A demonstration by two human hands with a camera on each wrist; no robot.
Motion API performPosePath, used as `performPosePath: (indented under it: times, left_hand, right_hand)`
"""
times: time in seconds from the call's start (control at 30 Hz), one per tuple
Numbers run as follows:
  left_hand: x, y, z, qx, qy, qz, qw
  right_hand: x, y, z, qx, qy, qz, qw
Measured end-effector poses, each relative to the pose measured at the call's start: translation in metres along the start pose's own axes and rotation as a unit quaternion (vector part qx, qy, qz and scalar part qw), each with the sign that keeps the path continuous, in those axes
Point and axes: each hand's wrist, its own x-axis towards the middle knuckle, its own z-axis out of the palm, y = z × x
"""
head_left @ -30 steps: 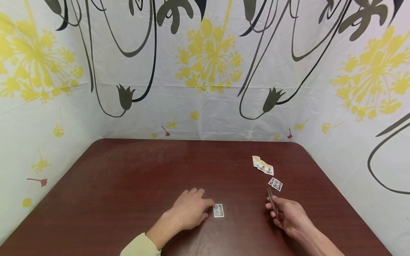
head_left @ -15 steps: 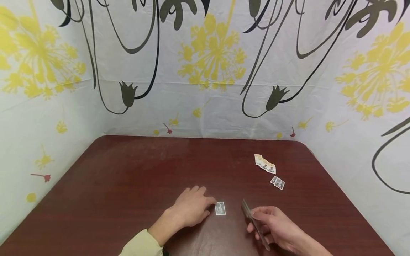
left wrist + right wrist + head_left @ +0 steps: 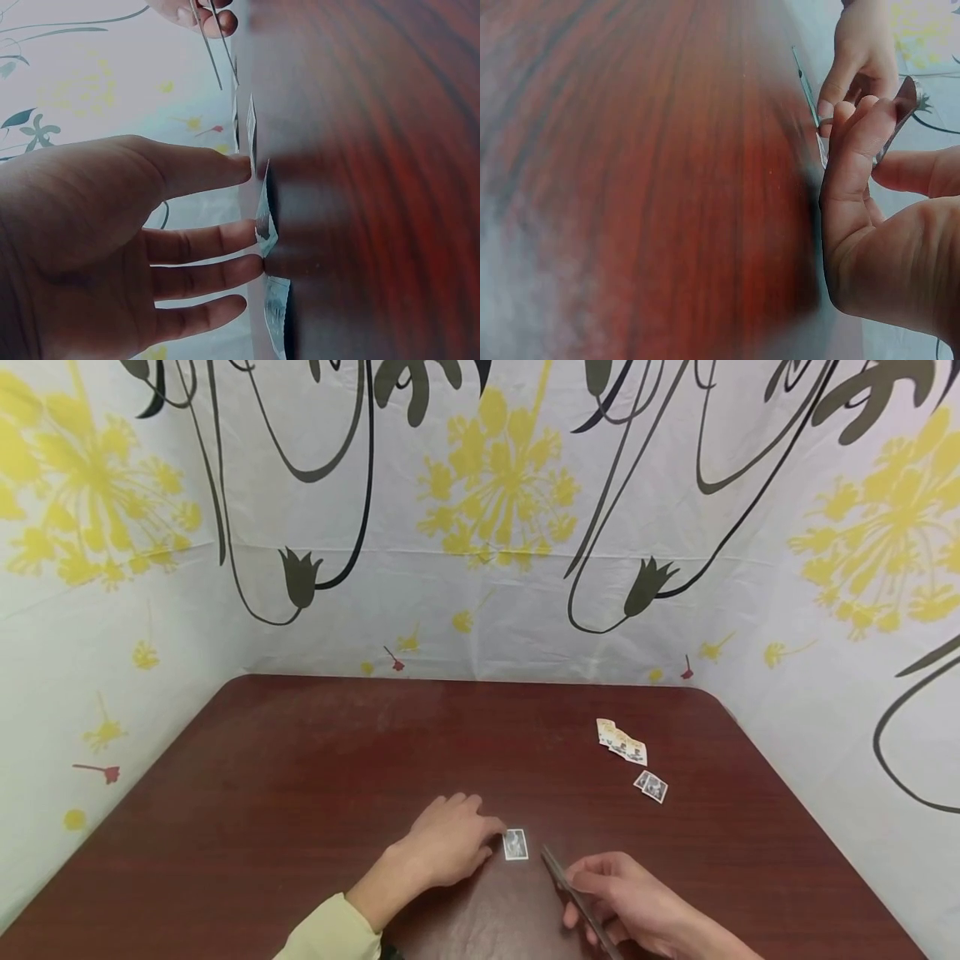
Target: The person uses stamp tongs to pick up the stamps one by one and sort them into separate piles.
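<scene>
Grey stamp lies on the table by the left hand, fingers extended, more stamps near its fingertips; the right hand grips tweezers. I judge the yellow stamps and grey pair placed, these remaining.

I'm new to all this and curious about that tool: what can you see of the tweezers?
The tweezers are slim, grey and look metallic, with a shiny flat part in the right wrist view. The left wrist view shows two thin prongs, parted at the tips. The right hand grips them at a slant, tips toward the small card, with a gap in the head view. Their rear end runs out of that view.
</scene>
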Motion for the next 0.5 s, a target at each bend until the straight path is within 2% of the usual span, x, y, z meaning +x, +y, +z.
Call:
performPosePath:
  times: [0.5]
  left_hand:
    - [-0.0003,-0.0015,0.0018,-0.002,0.008,0.002,1.0000]
  right_hand:
    - [0.0070,-0.0010,0.0052,-0.008,0.004,0.003,1.0000]
